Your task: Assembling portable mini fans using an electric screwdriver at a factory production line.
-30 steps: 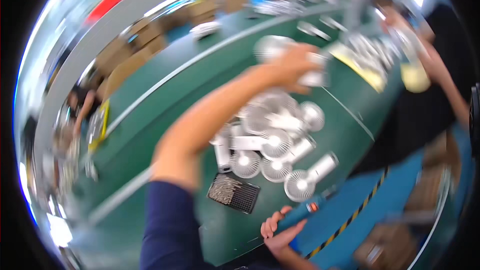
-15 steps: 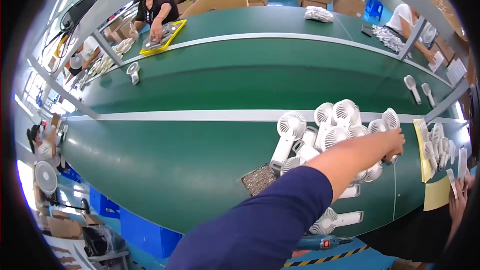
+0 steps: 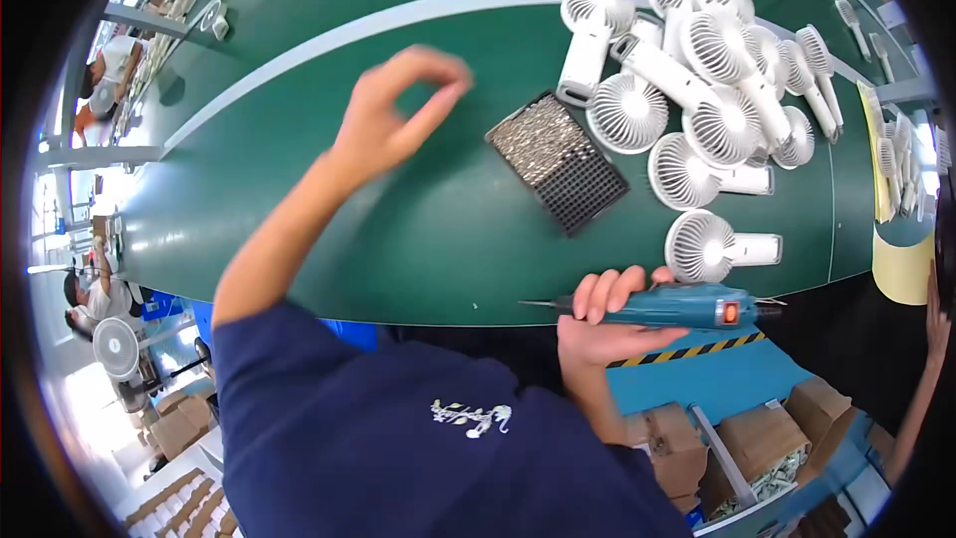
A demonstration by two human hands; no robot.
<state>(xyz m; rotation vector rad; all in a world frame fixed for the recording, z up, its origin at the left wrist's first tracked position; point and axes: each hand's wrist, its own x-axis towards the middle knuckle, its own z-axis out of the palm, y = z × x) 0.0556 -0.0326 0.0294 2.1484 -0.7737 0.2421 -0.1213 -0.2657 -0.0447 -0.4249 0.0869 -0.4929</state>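
Note:
My left hand [image 3: 398, 115] is raised over the green bench, left of the fans. Its thumb and forefinger meet in a ring, slightly blurred; anything between the tips is too small to make out. Held at the bench's near edge by my right hand [image 3: 607, 324] is a teal electric screwdriver [image 3: 677, 307], its thin bit pointing left. Between my hands and the fans lies a black grid tray [image 3: 583, 191], its far part covered with small shiny metal pieces. White handheld fans [image 3: 717, 130] are heaped on the right; one single fan [image 3: 702, 246] lies just beyond the screwdriver.
A pale rail [image 3: 398, 20] runs across the bench behind the fans. At the far right, a yellow tray [image 3: 876, 154] carries more fans, near another person's arm [image 3: 936, 329]. Cardboard boxes [image 3: 762, 438] stand below on the right. Other people sit along the left.
My left arm has drawn back from the fan heap and swung left across the bench. The view has tipped downward, bringing my torso, the whole screwdriver and the grid tray into sight.

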